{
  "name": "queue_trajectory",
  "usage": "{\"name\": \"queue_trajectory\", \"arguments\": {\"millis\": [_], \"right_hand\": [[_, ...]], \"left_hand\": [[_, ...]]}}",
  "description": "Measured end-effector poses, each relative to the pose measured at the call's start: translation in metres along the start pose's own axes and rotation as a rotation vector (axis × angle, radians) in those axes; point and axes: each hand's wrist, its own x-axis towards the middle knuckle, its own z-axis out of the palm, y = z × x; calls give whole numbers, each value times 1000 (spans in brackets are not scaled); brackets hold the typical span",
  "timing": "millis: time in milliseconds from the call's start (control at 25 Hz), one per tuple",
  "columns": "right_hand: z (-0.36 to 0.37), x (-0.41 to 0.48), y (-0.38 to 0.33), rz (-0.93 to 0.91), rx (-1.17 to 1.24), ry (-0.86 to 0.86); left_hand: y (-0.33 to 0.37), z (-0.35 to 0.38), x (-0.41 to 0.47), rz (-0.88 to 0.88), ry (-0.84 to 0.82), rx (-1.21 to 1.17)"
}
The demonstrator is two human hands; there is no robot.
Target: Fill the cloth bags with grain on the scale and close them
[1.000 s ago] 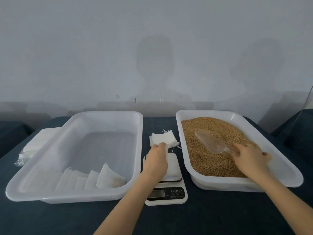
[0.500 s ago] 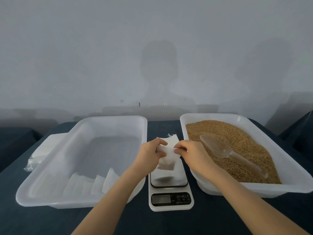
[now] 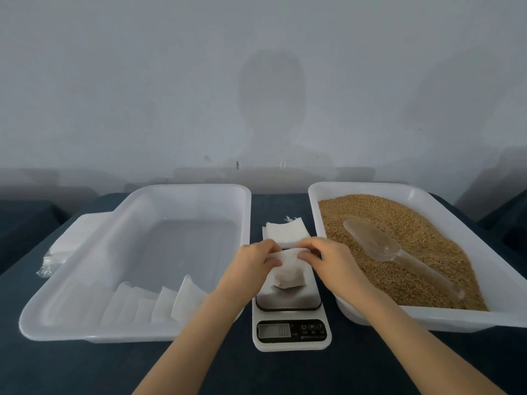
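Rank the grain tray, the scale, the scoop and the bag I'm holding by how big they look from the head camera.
1. grain tray
2. scale
3. scoop, longer than the scale but much slimmer, so a close call
4. cloth bag

We pinch a bag with left hand and right hand over the scale.

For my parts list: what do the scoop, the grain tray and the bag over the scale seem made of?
The scoop looks like clear glossy plastic; the grain shows through it. The grain tray seems to be white, slightly translucent plastic with a smooth moulded rim. The bag looks like white matte cloth, perhaps non-woven; it creases softly.
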Motion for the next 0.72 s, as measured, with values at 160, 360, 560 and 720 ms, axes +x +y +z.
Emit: {"name": "queue_trajectory", "arguments": {"millis": [160, 360, 560, 720], "right_hand": [[0, 0, 2, -4, 17, 28], [0, -1, 2, -2, 33, 32], [0, -1, 2, 0, 30, 35], [0, -2, 2, -7, 29, 41]], "left_hand": [[-3, 2, 1, -26, 36, -66], [-3, 2, -1, -22, 55, -73], [-2, 2, -1, -30, 53, -69], [-1, 2, -1, -28, 57, -71]]}}
